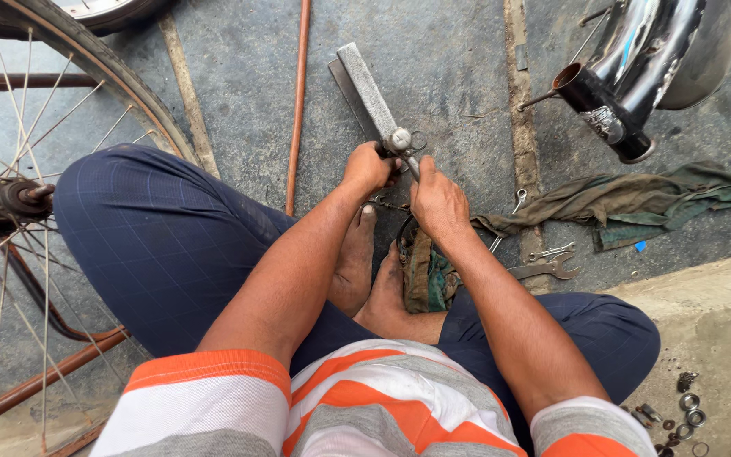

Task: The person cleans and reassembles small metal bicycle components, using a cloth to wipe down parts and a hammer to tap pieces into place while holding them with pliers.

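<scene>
I sit on the ground with my bare feet [371, 275] drawn in. My left hand [367, 168] is closed around a small dark part beside a round silver piece [400, 138] that rests against a grey angle-iron bar [367, 90]. My right hand [437, 201] grips a thin metal tool whose shaft [413, 163] points at that silver piece. What exactly the left hand holds is hidden by its fingers. A small chain or linkage [385, 204] lies just under the two hands.
A bicycle wheel [27, 203] with spokes and hub stands at my left. A copper-coloured rod [298, 101] lies on the concrete. Spanners [547, 267], a green rag [628, 203], a black bicycle frame tube [602, 110] and loose nuts and washers [683, 415] lie at my right.
</scene>
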